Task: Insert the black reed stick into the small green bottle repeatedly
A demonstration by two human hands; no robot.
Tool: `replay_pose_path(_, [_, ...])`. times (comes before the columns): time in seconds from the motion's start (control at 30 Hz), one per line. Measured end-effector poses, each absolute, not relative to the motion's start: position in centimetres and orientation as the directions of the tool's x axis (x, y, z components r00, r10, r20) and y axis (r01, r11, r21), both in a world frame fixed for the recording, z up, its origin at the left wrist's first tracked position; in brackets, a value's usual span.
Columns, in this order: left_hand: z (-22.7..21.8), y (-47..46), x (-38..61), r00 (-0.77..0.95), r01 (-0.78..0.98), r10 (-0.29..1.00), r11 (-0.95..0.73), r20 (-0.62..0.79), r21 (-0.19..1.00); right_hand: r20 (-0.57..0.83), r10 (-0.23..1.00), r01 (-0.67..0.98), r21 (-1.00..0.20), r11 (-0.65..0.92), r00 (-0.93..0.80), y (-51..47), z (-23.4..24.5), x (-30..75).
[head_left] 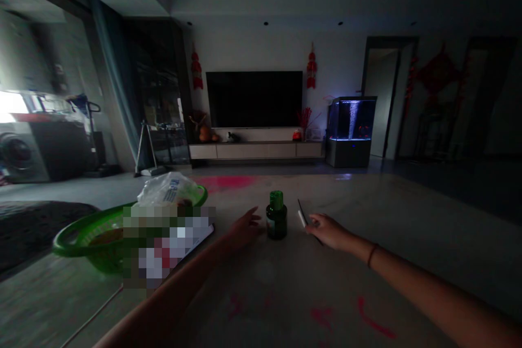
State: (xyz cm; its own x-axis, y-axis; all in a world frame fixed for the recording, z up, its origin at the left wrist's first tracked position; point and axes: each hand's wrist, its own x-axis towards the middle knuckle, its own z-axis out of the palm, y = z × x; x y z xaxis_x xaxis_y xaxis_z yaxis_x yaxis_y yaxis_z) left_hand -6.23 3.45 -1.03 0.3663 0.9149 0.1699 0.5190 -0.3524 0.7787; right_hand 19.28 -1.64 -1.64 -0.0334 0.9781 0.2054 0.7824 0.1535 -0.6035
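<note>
Right hand [328,232], right of centre: fingers drawn together, pinching a slim white-and-dark stick [302,218]; a dark band circles the wrist. Left hand [243,227], left of centre: fingers loosely spread, just beside a green bottle [277,222] with a textured cap, which stands upright mid-frame between both hands. Tabletop [293,277] bears pink marks, lower centre and lower right. Green basket [67,247] at lower left; translucent plastic bag [163,190] on it. Fish tank [351,119] glows blue, right of centre.
</note>
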Motion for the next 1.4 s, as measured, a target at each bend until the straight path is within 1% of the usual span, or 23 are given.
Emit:
replay_pose_path(0.07, [-1.0,2.7,-6.7,0.318,0.57,0.929,-0.346,0.188,0.745,0.199,0.98,0.749,-0.649,0.135,-0.004,-1.6,-1.8,19.4])
replay_pose_path(0.13, [-0.8,1.4,-6.7,0.303,0.699,0.928,-0.37,0.214,0.613,0.23,0.972,0.752,-0.647,0.125,0.036,-1.8,-2.0,19.3])
replay_pose_path(0.17, [-0.6,0.6,-6.6,0.314,0.764,0.922,-0.387,0.226,0.516,0.283,0.957,0.784,-0.607,0.131,0.059,-2.0,-2.0,19.2])
replay_pose_path(0.2, [-0.4,-0.1,-6.4,0.328,0.806,0.907,-0.415,0.265,0.422,0.357,0.932,0.833,-0.532,0.149,0.061,-2.3,-1.9,19.2])
replay_pose_path(0.27, [0.2,-1.5,-6.1,0.411,0.84,0.836,-0.502,0.365,0.204,0.493,0.869,0.931,-0.297,0.211,-0.04,-3.2,-1.7,19.2])
replay_pose_path(0.33, [0.8,-2.4,-5.9,0.554,0.796,0.733,-0.605,0.396,0.007,0.513,0.826,0.949,-0.06,0.308,-0.236,-4.2,-1.3,19.3])
replay_pose_path(0.37, [1.0,-2.7,-5.9,0.614,0.759,0.679,-0.648,0.404,-0.065,0.488,0.814,0.936,0.018,0.353,-0.316,-4.6,-1.1,19.4])
replay_pose_path(0.47, [1.3,-3.0,-6.3,0.714,0.668,0.561,-0.724,0.419,-0.171,0.434,0.784,0.894,0.142,0.426,-0.443,-5.4,-0.6,19.6])
replay_pose_path(0.57, [1.4,-2.9,-6.6,0.727,0.66,0.543,-0.722,0.42,-0.207,0.422,0.771,0.878,0.202,0.433,-0.477,-5.6,-0.4,19.6])
replay_pose_path(0.7, [1.6,-3.3,-6.3,0.683,0.708,0.596,-0.683,0.423,-0.182,0.41,0.769,0.872,0.232,0.432,-0.49,-5.9,-0.5,19.0])
replay_pose_path(0.8, [1.7,-4.0,-5.6,0.7,0.668,0.597,-0.741,0.392,-0.066,0.427,0.758,0.868,0.179,0.463,-0.493,-6.4,-0.1,18.4])
replay_pose_path(0.87, [1.8,-4.4,-5.1,0.706,0.62,0.632,-0.77,0.319,0.151,0.422,0.797,0.87,-0.038,0.492,-0.432,-6.7,0.7,18.3])
replay_pose_path(0.97, [2.4,-4.5,-5.0,0.672,0.566,0.722,-0.642,0.161,0.517,0.321,0.875,0.786,-0.399,0.473,-0.363,-6.7,2.0,19.1])
replay_pose_path(1.0, [2.7,-4.4,-5.1,0.669,0.554,0.731,-0.611,0.135,0.565,0.273,0.886,0.734,-0.497,0.463,-0.374,-6.6,2.3,19.5])
replay_pose_path(1.07, [3.4,-4.2,-5.6,0.668,0.447,0.744,-0.395,-0.006,0.803,0.184,0.882,0.574,-0.698,0.428,-0.434,-6.4,2.7,20.4])
replay_pose_path(1.13, [3.8,-3.9,-5.9,0.67,0.384,0.736,-0.233,-0.096,0.893,0.091,0.864,0.359,-0.884,0.299,-0.495,-6.3,2.8,20.9])
replay_pose_path(1.17, [3.9,-3.8,-6.0,0.674,0.37,0.728,-0.183,-0.128,0.911,0.057,0.857,0.289,-0.928,0.235,-0.512,-6.3,2.7,20.9])
replay_pose_path(1.2, [3.9,-3.8,-6.0,0.674,0.367,0.724,-0.16,-0.144,0.916,0.041,0.861,0.275,-0.939,0.207,-0.508,-6.3,2.6,20.8])
replay_pose_path(1.23, [3.7,-3.7,-5.9,0.669,0.375,0.729,-0.163,-0.145,0.912,0.052,0.881,0.314,-0.923,0.221,-0.47,-6.4,2.5,20.6])
replay_pose_path(1.3, [3.2,-3.7,-5.5,0.622,0.433,0.779,-0.254,-0.082,0.865,0.152,0.932,0.458,-0.837,0.298,-0.329,-6.5,2.3,20.0])
replay_pose_path(1.33, [2.9,-3.7,-5.3,0.563,0.495,0.827,-0.338,0.001,0.8,0.23,0.938,0.539,-0.772,0.337,-0.257,-6.6,2.2,19.7])
replay_pose_path(1.37, [2.6,-3.6,-5.2,0.485,0.592,0.866,-0.426,0.12,0.684,0.314,0.925,0.625,-0.684,0.377,-0.215,-6.6,2.1,19.4])
replay_pose_path(1.4, [2.3,-3.5,-5.1,0.465,0.687,0.856,-0.509,0.224,0.52,0.389,0.896,0.705,-0.574,0.416,-0.211,-6.6,2.1,19.2])
